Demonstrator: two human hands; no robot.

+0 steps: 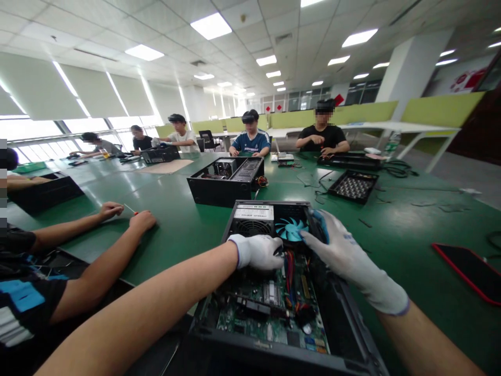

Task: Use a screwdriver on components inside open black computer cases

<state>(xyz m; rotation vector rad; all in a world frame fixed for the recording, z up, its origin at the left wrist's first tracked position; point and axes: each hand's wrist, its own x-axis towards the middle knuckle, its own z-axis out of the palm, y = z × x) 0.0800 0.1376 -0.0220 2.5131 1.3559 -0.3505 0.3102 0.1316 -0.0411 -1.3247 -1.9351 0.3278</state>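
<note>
An open black computer case (pixel 352 318) lies before me, its circuit board (pixel 242 321) facing up. Inside its far end sit a power supply (pixel 254 211) and a light-blue fan (pixel 290 228). My left hand (pixel 260 252), in a white glove, reaches in just below the power supply, beside a bundle of coloured cables (pixel 289 266). Its fingers are curled closed; what they pinch is hidden. My right hand (pixel 336 243), also gloved, straddles the case's right wall near the far corner. The thumb reaches inside against the fan's edge, while the fingers lie along the wall, partly hidden.
Another open computer case (pixel 219 190) stands just beyond mine. To the right are a black tray-like part (pixel 354 186) and a red-edged black panel (pixel 467 269). At left, a co-worker's hands (pixel 143 222) hold a screwdriver (pixel 130 210). More people sit around the green table (pixel 164 250).
</note>
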